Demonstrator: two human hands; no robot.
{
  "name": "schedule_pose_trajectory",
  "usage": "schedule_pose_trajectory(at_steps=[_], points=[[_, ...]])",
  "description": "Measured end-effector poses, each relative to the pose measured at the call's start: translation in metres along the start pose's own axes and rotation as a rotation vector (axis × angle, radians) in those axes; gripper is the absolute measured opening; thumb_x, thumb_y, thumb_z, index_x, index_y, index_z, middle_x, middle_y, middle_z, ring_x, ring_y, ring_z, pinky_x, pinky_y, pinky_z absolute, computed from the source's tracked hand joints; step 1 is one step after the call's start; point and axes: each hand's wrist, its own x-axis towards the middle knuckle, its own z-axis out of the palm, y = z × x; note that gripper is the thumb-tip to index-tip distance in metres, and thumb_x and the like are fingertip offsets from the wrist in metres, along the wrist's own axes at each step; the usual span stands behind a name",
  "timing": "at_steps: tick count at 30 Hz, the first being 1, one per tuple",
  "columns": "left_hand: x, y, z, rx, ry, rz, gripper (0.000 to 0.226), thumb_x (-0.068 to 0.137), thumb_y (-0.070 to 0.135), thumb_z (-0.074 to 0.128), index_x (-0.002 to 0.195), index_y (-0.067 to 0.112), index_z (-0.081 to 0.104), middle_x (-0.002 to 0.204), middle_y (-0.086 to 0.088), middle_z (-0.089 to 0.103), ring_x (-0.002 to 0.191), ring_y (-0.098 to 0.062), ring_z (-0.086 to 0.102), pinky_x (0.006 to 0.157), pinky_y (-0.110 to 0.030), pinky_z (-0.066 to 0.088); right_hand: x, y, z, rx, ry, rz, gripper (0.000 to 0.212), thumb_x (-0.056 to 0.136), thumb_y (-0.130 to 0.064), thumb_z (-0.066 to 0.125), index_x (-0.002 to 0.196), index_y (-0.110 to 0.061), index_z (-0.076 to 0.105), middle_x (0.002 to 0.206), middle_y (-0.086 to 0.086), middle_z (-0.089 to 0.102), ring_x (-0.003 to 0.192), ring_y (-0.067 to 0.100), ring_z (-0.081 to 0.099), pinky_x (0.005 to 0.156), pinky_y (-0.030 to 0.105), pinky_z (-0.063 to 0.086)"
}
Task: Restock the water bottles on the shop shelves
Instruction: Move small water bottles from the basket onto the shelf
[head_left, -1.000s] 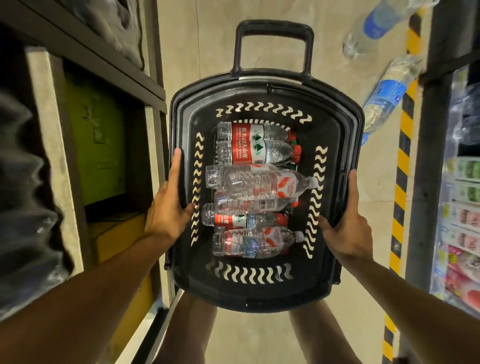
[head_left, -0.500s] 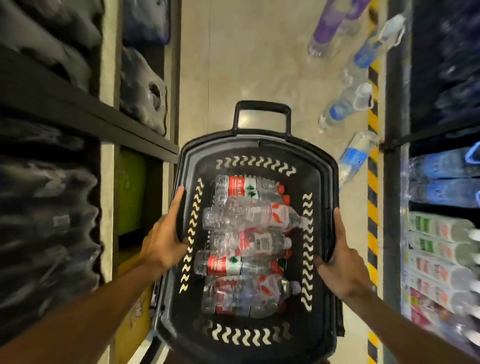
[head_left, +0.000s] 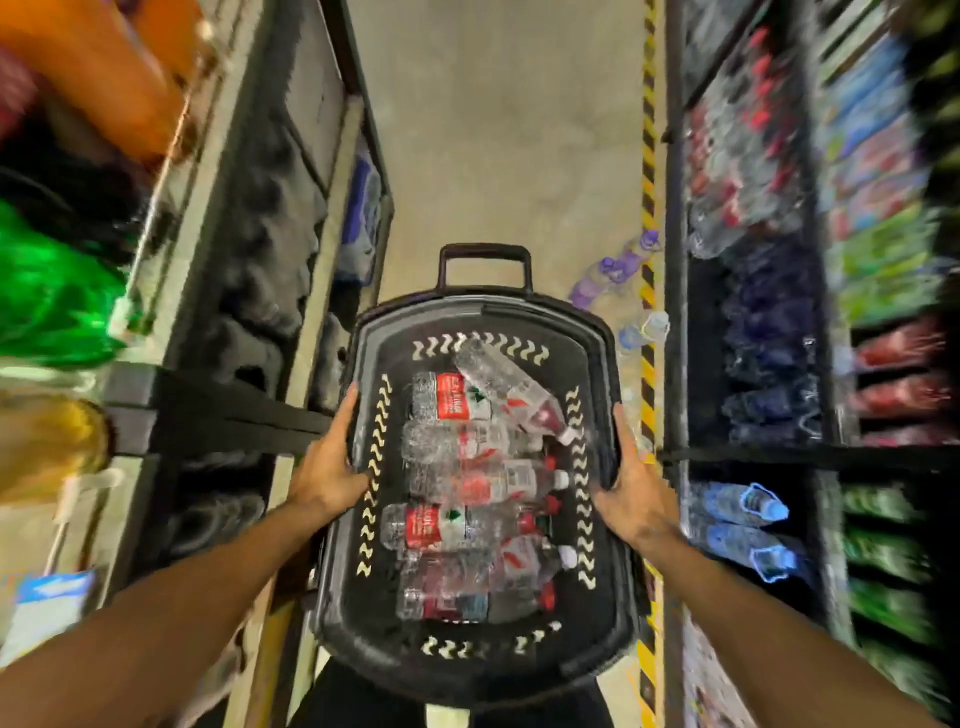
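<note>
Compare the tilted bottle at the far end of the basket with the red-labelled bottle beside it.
The tilted bottle lies diagonally, riding on others; the red-labelled bottle lies straight across the basket. The first shows mostly clear plastic, the second a broad red label. Both are clear, lying down.

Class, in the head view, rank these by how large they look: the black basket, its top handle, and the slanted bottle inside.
1. Black basket
2. Slanted bottle
3. Top handle
Bottle and handle look close in size; the handle lies farther from the camera, so that order is unsure.
</note>
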Motion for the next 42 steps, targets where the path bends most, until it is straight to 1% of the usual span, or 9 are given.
schedule_pose_trajectory(at_steps=[7,15,18,22,25,27,31,35,42], points=[[0.117,0.096,-0.091,0.054,0.087,0.117,0.123,0.077,0.007,0.078,0.157,0.052,-0.004,0.125,-0.012,0.068,0.096,-0.033,0.070,0.086,-0.045,0.059,0.101,-0.075,-0.087,0.064,0.079,0.027,0.115,0.086,-0.044,0.072,0.150,-0.059,-0.022,0.052,0.010,0.061,0.045,0.029,0.060,0.045,0.040,0.051],[0.267,0.237,-0.169,0.043,0.080,0.135,0.126,0.077,0.017,0.083,0.151,0.061,-0.009,0.109,-0.001,0.070,0.086,-0.016,0.067,0.090,-0.040,0.057,0.256,-0.134,-0.192,0.189,0.099,0.008,0.107,0.091,-0.035,0.070,0.154,-0.057,-0.013,0.056,0.011,0.060,0.051,0.031,0.062,0.051,0.039,0.053],[0.319,0.279,-0.192,0.106,0.108,0.112,0.128,0.076,0.009,0.079,0.149,0.065,-0.011,0.078,-0.011,0.067,0.061,-0.024,0.065,0.064,-0.046,0.060,0.311,-0.155,-0.234,0.180,0.130,-0.005,0.109,0.091,-0.033,0.068,0.145,-0.067,-0.021,0.051,0.003,0.051,0.046,0.027,0.054,0.047,0.030,0.039],[0.396,0.325,-0.219,0.116,0.108,0.116,0.126,0.074,-0.002,0.073,0.155,0.056,-0.004,0.064,-0.014,0.062,0.050,-0.024,0.059,0.051,-0.045,0.056,0.388,-0.189,-0.284,0.092,0.159,0.000,0.103,0.093,-0.040,0.068,0.156,-0.053,-0.012,0.054,0.006,0.052,0.044,0.026,0.050,0.043,0.033,0.040],[0.466,0.350,-0.241,0.043,0.034,0.152,0.124,0.076,-0.005,0.072,0.156,0.054,-0.002,0.079,-0.021,0.069,0.057,-0.034,0.065,0.052,-0.051,0.056,0.449,-0.216,-0.317,0.072,0.151,0.029,0.100,0.094,-0.050,0.064,0.158,-0.049,-0.013,0.053,0.007,0.056,0.041,0.023,0.051,0.038,0.030,0.037],[0.516,0.371,-0.260,0.009,0.012,0.190,0.120,0.078,0.002,0.076,0.159,0.047,0.000,0.087,-0.017,0.072,0.066,-0.027,0.070,0.063,-0.050,0.060,0.489,-0.245,-0.337,0.089,0.120,0.022,0.101,0.094,-0.053,0.063,0.158,-0.046,-0.014,0.052,0.010,0.058,0.040,0.023,0.050,0.037,0.032,0.035],[0.617,0.407,-0.296,0.027,0.014,0.271,0.115,0.078,0.019,0.081,0.160,0.042,0.003,0.093,-0.007,0.074,0.077,-0.026,0.072,0.075,-0.048,0.061,0.574,-0.291,-0.372,0.010,0.110,0.037,0.106,0.097,-0.041,0.066,0.159,-0.038,-0.019,0.057,0.013,0.063,0.046,0.028,0.057,0.041,0.035,0.040],[0.692,0.441,-0.334,-0.040,-0.014,0.282,0.121,0.077,0.039,0.086,0.161,0.038,-0.001,0.126,0.003,0.065,0.109,-0.012,0.063,0.097,-0.033,0.051,0.652,-0.337,-0.401,-0.004,0.072,0.040,0.108,0.098,-0.035,0.064,0.156,-0.038,-0.027,0.055,0.011,0.063,0.046,0.031,0.061,0.039,0.032,0.038],[0.824,0.518,-0.401,0.015,0.032,0.215,0.121,0.079,0.022,0.086,0.161,0.036,-0.001,0.125,-0.006,0.070,0.104,-0.024,0.071,0.089,-0.038,0.058,0.809,-0.406,-0.467,0.000,0.052,0.024,0.111,0.093,-0.030,0.071,0.159,-0.040,-0.017,0.055,0.006,0.060,0.046,0.026,0.060,0.040,0.031,0.041]])
